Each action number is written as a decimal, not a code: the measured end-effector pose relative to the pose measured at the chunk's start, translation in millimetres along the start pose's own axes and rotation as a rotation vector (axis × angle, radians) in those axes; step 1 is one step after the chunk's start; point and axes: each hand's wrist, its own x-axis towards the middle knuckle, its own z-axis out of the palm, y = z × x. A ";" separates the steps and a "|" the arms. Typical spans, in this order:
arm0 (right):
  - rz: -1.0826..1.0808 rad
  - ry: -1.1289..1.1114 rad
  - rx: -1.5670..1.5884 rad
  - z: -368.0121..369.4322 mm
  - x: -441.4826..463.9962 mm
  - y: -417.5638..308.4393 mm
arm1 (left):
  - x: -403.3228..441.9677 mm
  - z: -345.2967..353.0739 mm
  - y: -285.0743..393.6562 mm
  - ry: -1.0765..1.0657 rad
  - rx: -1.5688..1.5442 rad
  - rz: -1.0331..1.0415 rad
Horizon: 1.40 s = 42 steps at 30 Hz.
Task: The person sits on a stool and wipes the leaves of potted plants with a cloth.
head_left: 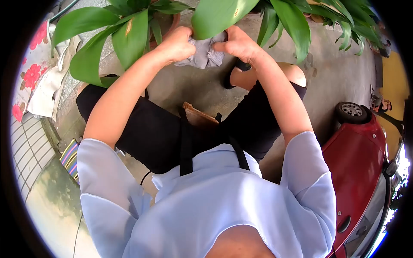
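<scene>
View: the head camera, directed down over the lap.
Left hand (177,45): fingers curled, clamped on the left part of a crumpled grey cloth (201,58); the fingertips are hidden.
Right hand (240,44): clamped on the cloth's right part, the thumb laid across it.
Grey cloth: held bunched between both hands, above the floor (331,81), towards its far edge; its upper part is covered by a broad leaf (221,17). Whether the leaf is touched by the cloth cannot be told.
Foliage: more long green leaves (91,23) are spread to the left, near a terracotta pot (173,26) that is partly hidden; another clump (290,26) is seen to the right.
Lap: black shorts (150,133) are worn, with a brown board (200,115) seen between the thighs and two dark straps (186,146) in front of the pale blue shirt (215,193).
Floor's left side: a red-flowered fabric (32,76) and a striped item (69,158) are seen.
Floor's right side: a red car (355,167) is parked.
</scene>
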 end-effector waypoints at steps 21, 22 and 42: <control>-0.214 0.300 -0.070 112.0 -18.8 -8.3 | -225.1 -7.3 49.6 0.702 0.055 0.391; -0.157 0.292 0.253 126.3 -23.2 -10.7 | -227.1 0.5 66.9 0.662 0.117 0.382; 0.169 -0.357 1.261 158.8 -38.3 12.8 | -186.4 113.2 66.5 0.588 0.508 0.489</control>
